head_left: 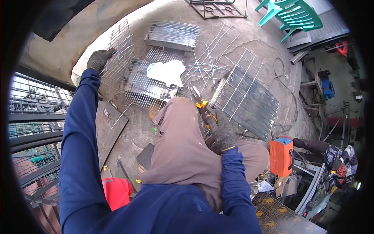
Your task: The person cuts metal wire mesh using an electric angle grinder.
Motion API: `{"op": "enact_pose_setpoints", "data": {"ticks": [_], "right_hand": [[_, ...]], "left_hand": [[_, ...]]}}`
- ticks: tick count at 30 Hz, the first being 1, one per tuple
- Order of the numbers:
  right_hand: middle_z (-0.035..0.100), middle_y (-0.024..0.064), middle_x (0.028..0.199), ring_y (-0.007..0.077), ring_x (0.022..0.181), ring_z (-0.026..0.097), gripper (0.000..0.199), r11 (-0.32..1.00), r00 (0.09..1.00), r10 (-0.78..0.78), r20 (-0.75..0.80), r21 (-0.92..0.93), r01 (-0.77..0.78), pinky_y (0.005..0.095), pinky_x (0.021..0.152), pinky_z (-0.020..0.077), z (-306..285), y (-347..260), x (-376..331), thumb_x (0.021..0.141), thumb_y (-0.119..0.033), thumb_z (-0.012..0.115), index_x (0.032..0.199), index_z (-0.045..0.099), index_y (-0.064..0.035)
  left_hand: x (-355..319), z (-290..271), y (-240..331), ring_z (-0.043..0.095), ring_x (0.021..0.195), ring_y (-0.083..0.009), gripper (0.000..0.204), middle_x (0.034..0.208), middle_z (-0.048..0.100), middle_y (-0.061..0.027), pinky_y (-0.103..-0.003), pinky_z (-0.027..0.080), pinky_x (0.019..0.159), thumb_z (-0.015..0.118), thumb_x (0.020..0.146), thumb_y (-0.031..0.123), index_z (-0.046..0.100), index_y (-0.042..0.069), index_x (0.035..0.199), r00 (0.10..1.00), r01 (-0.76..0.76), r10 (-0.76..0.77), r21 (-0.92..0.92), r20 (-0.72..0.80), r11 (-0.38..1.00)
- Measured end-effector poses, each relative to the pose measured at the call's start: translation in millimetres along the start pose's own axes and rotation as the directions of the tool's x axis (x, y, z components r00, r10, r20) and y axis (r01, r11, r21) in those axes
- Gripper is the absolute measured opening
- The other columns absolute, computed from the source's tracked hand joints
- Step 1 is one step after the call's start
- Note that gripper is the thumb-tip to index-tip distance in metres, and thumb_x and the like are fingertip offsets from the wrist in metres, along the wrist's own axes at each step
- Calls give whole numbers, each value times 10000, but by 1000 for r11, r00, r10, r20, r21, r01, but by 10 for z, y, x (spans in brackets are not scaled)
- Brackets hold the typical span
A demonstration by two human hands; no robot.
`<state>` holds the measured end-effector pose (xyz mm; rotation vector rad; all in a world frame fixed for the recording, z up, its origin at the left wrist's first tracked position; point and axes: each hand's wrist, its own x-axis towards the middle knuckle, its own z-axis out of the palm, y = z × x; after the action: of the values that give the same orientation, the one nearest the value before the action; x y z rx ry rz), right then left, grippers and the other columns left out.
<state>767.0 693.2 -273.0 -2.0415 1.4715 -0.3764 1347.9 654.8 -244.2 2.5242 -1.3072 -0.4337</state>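
My left hand [99, 60], in a dark knitted glove, reaches far forward and is closed on the edge of a wire grid panel [121, 46] that stands at a slant. My right hand [223, 130], gloved alike, rests beside my right knee. Its fingers are wrapped round a plier-like cutter [201, 105] with orange and black handles, its metal jaws pointing forward. Ahead of my knees more wire grids [136, 82] lie on the floor, with a bright white patch [165, 72] over them. Beyond them sits a stack of wire grids [173, 33].
Loose metal rods [210, 58] lie scattered ahead. To the right are a slatted dark panel with wires [245, 97], an orange welding machine [281, 156] and a cable [282, 74]. A green plastic chair [300, 15] stands far right. Mesh racks [39, 97] line the left.
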Motion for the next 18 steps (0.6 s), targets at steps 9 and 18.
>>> {"op": "enact_pose_setpoints", "data": {"ticks": [9,18], "right_hand": [[711,140,1051,264,962,680,355,940,943,216,-254,317,-130,400,824,516,-39,248,41,1042,-359,621,1189,653,-37],[709,134,1187,198,1102,677,302,768,959,279,-58,613,-186,358,857,551,-325,305,-42,1058,-248,612,1228,659,-3]], "left_hand": [[53,14,-74,656,865,-351,716,881,703,-202,-420,483,874,515,944,721,747,44,930,997,-75,74,26,26,997],[68,70,-161,625,739,-318,713,808,677,-181,-398,488,807,511,966,700,724,23,898,993,-115,116,26,-19,993]]}}
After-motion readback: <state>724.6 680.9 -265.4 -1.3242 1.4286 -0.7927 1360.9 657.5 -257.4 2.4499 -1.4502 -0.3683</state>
